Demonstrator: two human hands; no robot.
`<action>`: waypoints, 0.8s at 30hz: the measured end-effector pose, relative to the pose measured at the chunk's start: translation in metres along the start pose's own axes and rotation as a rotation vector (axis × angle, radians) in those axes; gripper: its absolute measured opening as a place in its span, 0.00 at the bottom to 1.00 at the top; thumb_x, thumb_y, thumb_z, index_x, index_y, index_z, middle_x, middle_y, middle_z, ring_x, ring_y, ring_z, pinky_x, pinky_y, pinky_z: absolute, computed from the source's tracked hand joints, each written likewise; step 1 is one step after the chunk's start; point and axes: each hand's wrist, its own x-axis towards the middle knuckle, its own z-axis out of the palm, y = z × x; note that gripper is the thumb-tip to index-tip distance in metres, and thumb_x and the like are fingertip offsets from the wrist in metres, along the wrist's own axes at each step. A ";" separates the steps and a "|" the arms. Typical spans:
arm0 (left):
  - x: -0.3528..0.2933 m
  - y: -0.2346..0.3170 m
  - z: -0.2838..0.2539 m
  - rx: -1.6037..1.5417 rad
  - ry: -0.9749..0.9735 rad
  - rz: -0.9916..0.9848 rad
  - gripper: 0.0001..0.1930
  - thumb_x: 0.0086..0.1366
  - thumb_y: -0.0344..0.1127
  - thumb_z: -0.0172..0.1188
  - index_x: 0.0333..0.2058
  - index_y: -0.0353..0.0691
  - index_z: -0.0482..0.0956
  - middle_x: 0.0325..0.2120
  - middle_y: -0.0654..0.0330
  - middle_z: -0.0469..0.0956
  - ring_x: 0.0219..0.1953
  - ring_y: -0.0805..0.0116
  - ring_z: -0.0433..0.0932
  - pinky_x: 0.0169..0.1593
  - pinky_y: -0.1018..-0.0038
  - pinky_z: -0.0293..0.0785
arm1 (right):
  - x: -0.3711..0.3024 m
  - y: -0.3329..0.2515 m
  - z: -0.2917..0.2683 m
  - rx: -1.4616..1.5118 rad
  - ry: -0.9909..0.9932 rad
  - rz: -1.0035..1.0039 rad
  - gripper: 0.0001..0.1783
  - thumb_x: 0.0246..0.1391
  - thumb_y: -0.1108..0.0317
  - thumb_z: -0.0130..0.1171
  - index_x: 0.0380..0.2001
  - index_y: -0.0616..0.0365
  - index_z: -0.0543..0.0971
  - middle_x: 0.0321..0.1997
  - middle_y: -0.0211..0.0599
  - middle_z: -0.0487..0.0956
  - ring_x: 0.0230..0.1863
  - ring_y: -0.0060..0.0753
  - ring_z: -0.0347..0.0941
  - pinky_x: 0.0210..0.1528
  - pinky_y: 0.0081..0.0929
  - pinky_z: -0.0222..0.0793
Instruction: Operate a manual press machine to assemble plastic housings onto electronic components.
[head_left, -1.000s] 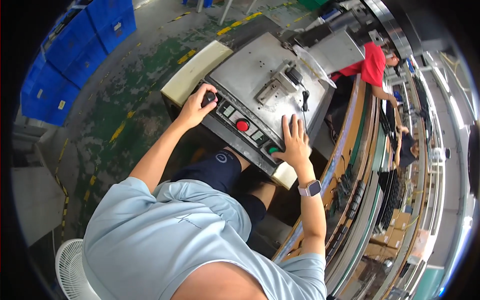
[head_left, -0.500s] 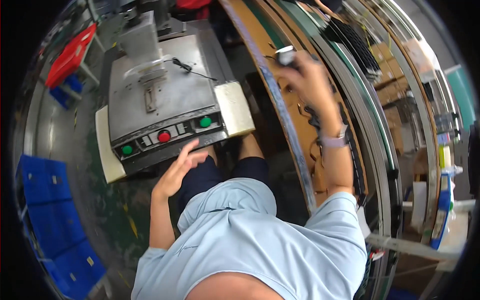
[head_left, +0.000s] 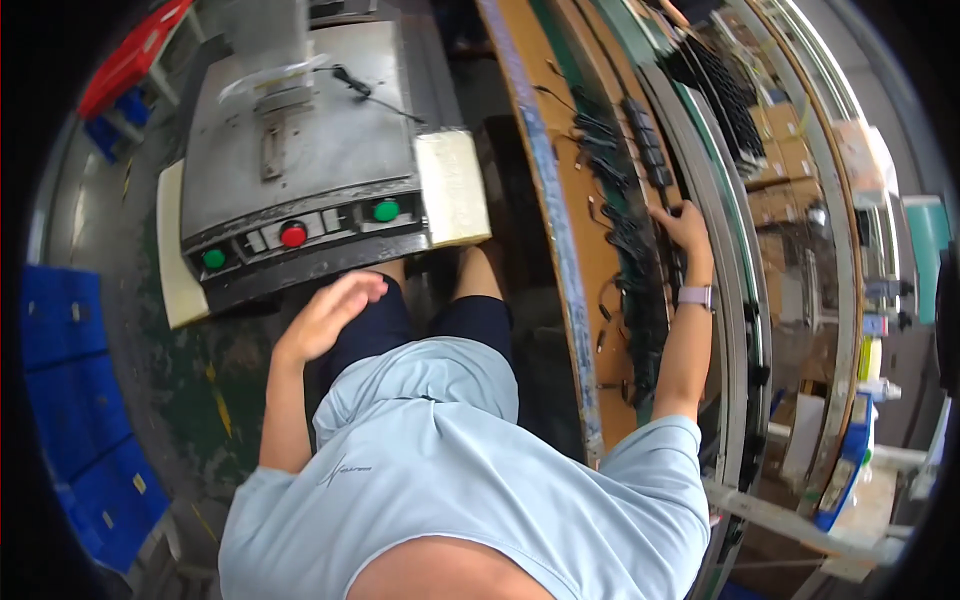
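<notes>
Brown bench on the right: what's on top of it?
Black cables lie bunched along the brown bench, some loose ends showing. The surface directly beneath them is covered, and what the right hand touches, if anything, cannot be made out.

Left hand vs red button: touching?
Apart. The head view shows the left hand below the red button, with the machine's dark front ledge visible between them.
</notes>
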 end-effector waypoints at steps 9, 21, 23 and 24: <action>0.063 0.048 -0.167 0.243 0.797 0.438 0.10 0.63 0.34 0.59 0.42 0.40 0.77 0.36 0.63 0.79 0.38 0.75 0.75 0.45 0.79 0.70 | -0.036 -0.073 -0.086 0.083 0.557 -0.466 0.26 0.40 0.69 0.73 0.45 0.61 0.78 0.41 0.40 0.80 0.35 0.37 0.77 0.41 0.31 0.75; 0.142 0.089 -0.237 0.426 0.674 0.584 0.34 0.52 0.30 0.71 0.56 0.35 0.65 0.46 0.55 0.81 0.52 0.64 0.75 0.55 0.68 0.70 | -0.047 -0.277 -0.102 1.243 -0.160 -0.759 0.26 0.50 0.80 0.60 0.55 0.62 0.73 0.56 0.45 0.72 0.44 0.37 0.76 0.46 0.27 0.75; 0.115 0.098 -0.229 0.075 0.416 0.595 0.36 0.52 0.26 0.70 0.59 0.40 0.65 0.49 0.52 0.78 0.53 0.64 0.75 0.60 0.69 0.66 | -0.035 -0.309 -0.057 1.264 -0.391 -0.649 0.27 0.53 0.78 0.61 0.57 0.66 0.70 0.49 0.47 0.76 0.42 0.35 0.76 0.45 0.25 0.74; 0.105 0.101 -0.215 0.080 0.422 0.595 0.36 0.52 0.26 0.70 0.59 0.40 0.65 0.49 0.52 0.78 0.53 0.64 0.75 0.60 0.69 0.66 | -0.024 -0.324 -0.032 1.295 -0.413 -0.592 0.27 0.56 0.75 0.61 0.58 0.69 0.68 0.44 0.47 0.78 0.41 0.32 0.75 0.46 0.22 0.73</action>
